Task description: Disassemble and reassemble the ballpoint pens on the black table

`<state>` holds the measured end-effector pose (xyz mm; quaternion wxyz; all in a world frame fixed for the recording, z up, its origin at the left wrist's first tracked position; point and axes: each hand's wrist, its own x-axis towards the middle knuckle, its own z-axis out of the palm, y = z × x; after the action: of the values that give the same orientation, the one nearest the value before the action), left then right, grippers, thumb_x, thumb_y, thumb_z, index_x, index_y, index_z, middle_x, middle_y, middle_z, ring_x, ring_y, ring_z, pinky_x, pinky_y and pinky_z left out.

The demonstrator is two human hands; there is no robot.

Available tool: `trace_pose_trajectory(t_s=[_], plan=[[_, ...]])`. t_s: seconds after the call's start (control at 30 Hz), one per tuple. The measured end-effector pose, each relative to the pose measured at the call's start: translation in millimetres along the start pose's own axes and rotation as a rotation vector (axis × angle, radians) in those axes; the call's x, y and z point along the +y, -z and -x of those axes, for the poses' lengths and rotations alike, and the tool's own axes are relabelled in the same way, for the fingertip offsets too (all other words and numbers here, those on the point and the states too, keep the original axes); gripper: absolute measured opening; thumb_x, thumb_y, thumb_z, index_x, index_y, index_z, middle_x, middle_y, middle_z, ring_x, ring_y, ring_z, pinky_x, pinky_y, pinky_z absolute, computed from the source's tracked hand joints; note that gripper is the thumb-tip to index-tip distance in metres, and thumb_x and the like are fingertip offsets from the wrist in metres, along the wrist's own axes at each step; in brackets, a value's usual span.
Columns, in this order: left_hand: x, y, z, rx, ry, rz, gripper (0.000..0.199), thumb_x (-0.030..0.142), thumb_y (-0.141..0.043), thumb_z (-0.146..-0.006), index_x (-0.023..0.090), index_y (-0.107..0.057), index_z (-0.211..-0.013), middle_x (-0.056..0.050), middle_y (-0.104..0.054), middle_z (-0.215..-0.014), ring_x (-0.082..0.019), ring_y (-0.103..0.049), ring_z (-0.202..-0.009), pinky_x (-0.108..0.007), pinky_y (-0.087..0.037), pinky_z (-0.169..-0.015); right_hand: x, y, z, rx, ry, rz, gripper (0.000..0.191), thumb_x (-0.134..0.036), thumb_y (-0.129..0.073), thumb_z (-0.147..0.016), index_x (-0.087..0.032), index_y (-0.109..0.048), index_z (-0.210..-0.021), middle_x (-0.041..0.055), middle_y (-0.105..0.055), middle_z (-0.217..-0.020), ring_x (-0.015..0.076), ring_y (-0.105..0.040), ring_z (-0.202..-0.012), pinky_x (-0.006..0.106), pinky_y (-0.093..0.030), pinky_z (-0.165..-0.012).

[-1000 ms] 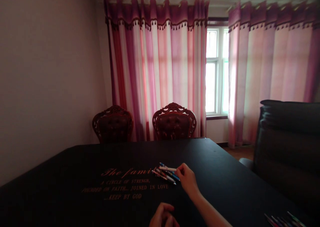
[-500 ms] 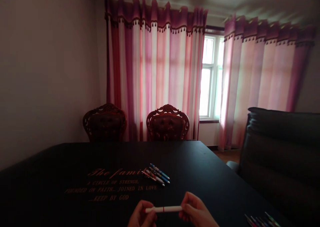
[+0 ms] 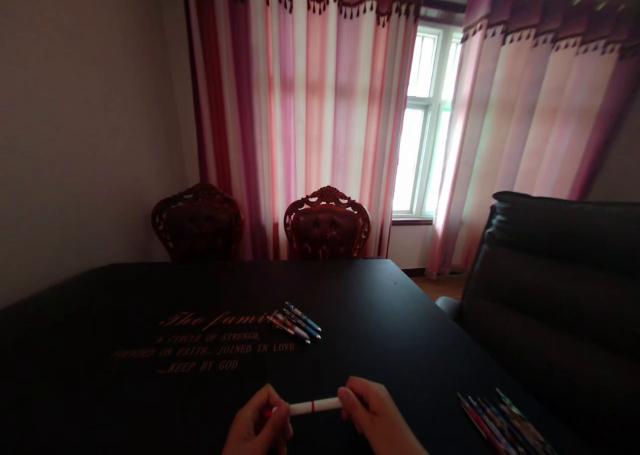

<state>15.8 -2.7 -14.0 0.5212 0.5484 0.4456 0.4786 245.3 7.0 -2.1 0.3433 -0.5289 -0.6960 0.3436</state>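
left hand and right hand: gripping white pen with red band between them | pen cluster: lying far-center on black table | pen row: lying near-right on table edge

Left hand, right hand: both bare, fingers slender, tips rounded; right forearm narrow, cut off by lower frame edge.

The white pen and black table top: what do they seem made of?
The white pen looks like smooth plastic, from its even, faint gloss. The black table top looks like matte cloth or vinyl, given its printed lettering; dim light leaves that open.
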Motion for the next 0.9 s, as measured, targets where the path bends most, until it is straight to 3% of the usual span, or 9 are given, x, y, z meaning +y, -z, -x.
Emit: trace_pose_trajectory(t_s=[0.13,0.2,0.33,0.47,0.6,0.9], plan=[[1.0,0.9,0.7,0.014,-0.002,-0.04,0.042,0.057,-0.06,-0.081,0.019,-0.055,-0.065,0.002,-0.062,-0.057,-0.011,-0.052,-0.047,-0.022,-0.041,-0.05,-0.9,6.4,1.5,0.002,0.062,-0.109,0.031,-0.049,-0.06,-0.084,-0.018,-0.061,-0.08,-0.0028,-0.054,-0.068,0.0128,-0.048,-0.064,0.022,-0.036,-0.058],[2.0,1.5,-0.3,0.037,-0.014,-0.044,0.039,0.054,-0.06,-0.082,0.019,-0.056,-0.066,0.003,-0.061,-0.057,-0.011,-0.052,-0.048,-0.021,-0.041,-0.05,-0.6,8.0,1.9,-0.012,0.065,-0.159,0.033,-0.05,-0.056,-0.087,-0.018,-0.062,-0.085,-0.0013,-0.059,-0.07,0.0137,-0.052,-0.065,0.023,-0.039,-0.06],[3.8,3.4,-1.7,0.049,-0.008,-0.031,0.039,0.054,-0.061,-0.082,0.019,-0.055,-0.065,0.003,-0.061,-0.056,-0.011,-0.051,-0.047,-0.021,-0.04,-0.05,1.6,8.1,1.6,-0.06,0.002,-0.197,0.048,-0.054,-0.039,-0.094,-0.016,-0.063,-0.074,0.0008,-0.061,-0.059,0.0144,-0.055,-0.059,0.025,-0.039,-0.058],[5.3,5.3,-0.8,0.043,-0.006,-0.034,0.038,0.051,-0.06,-0.084,0.018,-0.056,-0.066,0.003,-0.062,-0.058,-0.011,-0.052,-0.048,-0.021,-0.041,-0.053,-0.7,8.0,1.8,-0.077,0.012,-0.252,0.031,-0.048,-0.061,-0.084,-0.018,-0.063,-0.082,0.0006,-0.065,-0.069,0.0147,-0.057,-0.065,0.023,-0.041,-0.059],[6.1,5.7,0.0,0.04,-0.02,-0.038,0.037,0.05,-0.062,-0.083,0.018,-0.055,-0.065,0.003,-0.061,-0.057,-0.01,-0.051,-0.048,-0.021,-0.04,-0.051,-4.9,7.9,2.4,-0.109,-0.022,-0.269,0.034,-0.048,-0.052,-0.089,-0.018,-0.063,-0.079,0.0014,-0.065,-0.065,0.0144,-0.057,-0.062,0.024,-0.042,-0.06],[7.2,4.1,-1.1,0.047,-0.014,-0.039,0.037,0.051,-0.062,-0.082,0.018,-0.056,-0.066,0.003,-0.061,-0.058,-0.01,-0.051,-0.048,-0.02,-0.04,-0.051,-0.7,4.4,2.1,-0.128,-0.027,-0.345,0.023,-0.039,-0.063,-0.083,-0.016,-0.063,-0.087,0.0013,-0.066,-0.069,0.0139,-0.056,-0.063,0.024,-0.041,-0.06]])
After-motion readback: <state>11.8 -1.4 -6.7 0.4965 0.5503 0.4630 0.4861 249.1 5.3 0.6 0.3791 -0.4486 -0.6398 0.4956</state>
